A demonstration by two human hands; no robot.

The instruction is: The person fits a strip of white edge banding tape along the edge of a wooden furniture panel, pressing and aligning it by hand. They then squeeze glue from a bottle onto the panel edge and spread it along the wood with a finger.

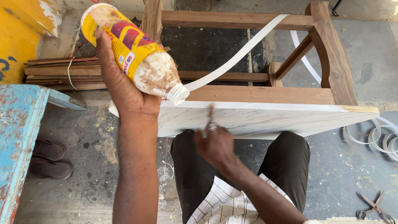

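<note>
1. The left hand (124,89) has its grip clamped round a yellow glue bottle (132,52), tipped nozzle-down so the white cap sits right at the top edge of the white-faced panel (265,118).
2. The right hand (215,143) holds nothing; its grip is apart, one finger stretched out and touching the panel's edge just right of the nozzle. It is blurred, so I cannot tell more.
3. A white edging strip (236,54) runs from the nozzle area up over the wooden frame (327,49); more of it lies coiled on the floor at the right.
4. The panel rests across the person's knees, against the frame.
5. To do this well, I'd say: keep the bead thin and steady, spread it evenly with the finger to both corners, and keep glue off the white face.
6. Scissors (373,205) lie on the floor, well apart.
</note>
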